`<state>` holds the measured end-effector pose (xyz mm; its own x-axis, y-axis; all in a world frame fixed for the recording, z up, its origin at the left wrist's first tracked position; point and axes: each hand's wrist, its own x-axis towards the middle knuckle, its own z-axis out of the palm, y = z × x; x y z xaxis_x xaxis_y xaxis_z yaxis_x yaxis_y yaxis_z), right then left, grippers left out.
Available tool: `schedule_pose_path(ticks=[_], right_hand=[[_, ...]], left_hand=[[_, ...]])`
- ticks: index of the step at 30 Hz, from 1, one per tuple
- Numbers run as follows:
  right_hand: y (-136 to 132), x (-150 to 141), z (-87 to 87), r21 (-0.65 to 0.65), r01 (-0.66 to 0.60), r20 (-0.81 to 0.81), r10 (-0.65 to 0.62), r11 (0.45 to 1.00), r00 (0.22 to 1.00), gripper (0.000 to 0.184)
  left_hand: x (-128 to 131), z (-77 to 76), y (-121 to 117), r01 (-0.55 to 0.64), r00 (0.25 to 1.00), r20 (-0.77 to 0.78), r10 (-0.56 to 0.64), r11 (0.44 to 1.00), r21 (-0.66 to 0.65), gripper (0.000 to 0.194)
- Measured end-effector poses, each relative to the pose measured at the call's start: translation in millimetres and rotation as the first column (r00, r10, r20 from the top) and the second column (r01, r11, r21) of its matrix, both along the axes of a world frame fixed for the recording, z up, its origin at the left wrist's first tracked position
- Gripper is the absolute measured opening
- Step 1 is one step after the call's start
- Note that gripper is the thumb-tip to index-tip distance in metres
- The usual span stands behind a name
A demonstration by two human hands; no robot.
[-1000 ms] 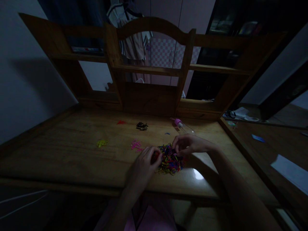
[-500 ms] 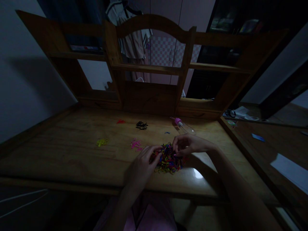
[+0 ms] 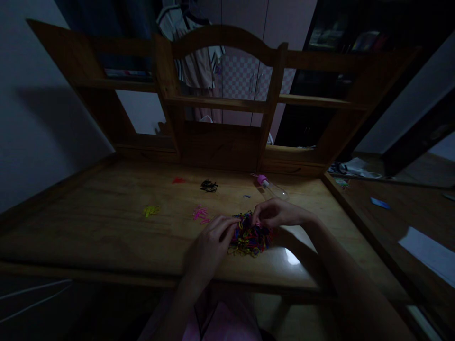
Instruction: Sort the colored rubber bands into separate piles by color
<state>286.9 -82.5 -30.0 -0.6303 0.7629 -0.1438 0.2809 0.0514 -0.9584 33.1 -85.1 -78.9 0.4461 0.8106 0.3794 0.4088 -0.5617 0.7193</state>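
Observation:
A mixed heap of small coloured rubber bands (image 3: pixel 250 241) lies on the wooden desk in front of me. At its left edge is my left hand (image 3: pixel 216 234), thumb and fingers bent close together at the bands. My right hand (image 3: pixel 273 213) reaches in from the right, its fingertips pinched together over the top of the heap. Whatever sits between the fingertips of either hand is too dark and small to make out. Sorted by colour, small piles lie beyond: pink bands (image 3: pixel 201 213), yellow bands (image 3: pixel 151 210), black bands (image 3: pixel 209 185), red bands (image 3: pixel 178 180) and a few bluish bands (image 3: pixel 246 196).
Behind my right hand a clear bottle with a pink cap (image 3: pixel 262 179) lies on its side. A wooden shelf unit (image 3: pixel 220 144) rises along the desk's back. On the right-hand surface are white paper (image 3: pixel 428 253) and a blue card (image 3: pixel 380 203).
My right hand has shifted slightly left over the heap, its fingertips closer together. The left fingers have drawn back a little, showing more yellow bands. The sorted piles look unchanged.

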Motion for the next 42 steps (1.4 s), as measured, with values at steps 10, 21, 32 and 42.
schedule_pose_path(ticks=[10,21,32,42], right_hand=[[2.9,0.5,-7.0,0.005,0.004,-0.052,-0.004,1.000,0.999,0.018],[2.9,0.5,-6.5,0.048,0.035,-0.122,-0.029,0.998,0.992,0.015],[6.5,-0.2,-16.6,0.046,0.104,-0.119,-0.098,0.993,0.988,0.023],[5.0,-0.8,-9.3,0.148,0.134,0.021,-0.139,0.980,0.990,0.014]], left_hand=[[1.5,-1.3,-2.8,0.034,0.998,-0.062,-0.033,0.999,0.017,0.023],[-23.1,43.7,78.5,-0.100,0.961,-0.229,0.153,0.969,0.226,0.019],[-13.3,26.1,150.4,0.163,0.949,-0.286,-0.132,0.983,0.088,0.023],[13.2,24.1,98.7,0.643,0.701,-0.209,-0.682,0.731,-0.228,0.019]])
